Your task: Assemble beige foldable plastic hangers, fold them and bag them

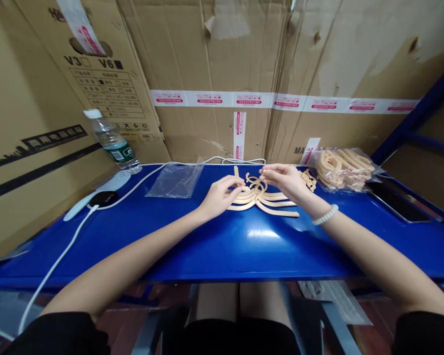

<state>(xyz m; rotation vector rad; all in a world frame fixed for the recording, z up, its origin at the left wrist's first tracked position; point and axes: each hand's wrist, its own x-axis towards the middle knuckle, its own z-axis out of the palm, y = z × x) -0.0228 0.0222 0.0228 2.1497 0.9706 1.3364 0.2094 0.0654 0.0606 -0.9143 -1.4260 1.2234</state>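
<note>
Beige, finger-thick curved strips (pixel 277 213) lie on the blue table, fanned to the left and right from a middle line, with thinner curled pieces (pixel 252 178) behind them. My left hand (pixel 220 196) is over the left ends of the strips, thumb and fingers brought together; what they pinch, if anything, is too small to make out. Above the right side of the strips, my right hand (pixel 285 181) is closed in a pinch, with a small beige bit seeming to show at its fingertips. More small beige pieces (pixel 308 180) lie partly hidden behind my right hand.
A clear bag of beige coils (pixel 344 168) and a dark phone (pixel 397 202) are on the right. Further left lie a flat clear bag (pixel 175 180), a water bottle (pixel 114 143), a black round device (pixel 103 198) and a white cable (pixel 74 239). Cardboard (pixel 214 59) walls the back.
</note>
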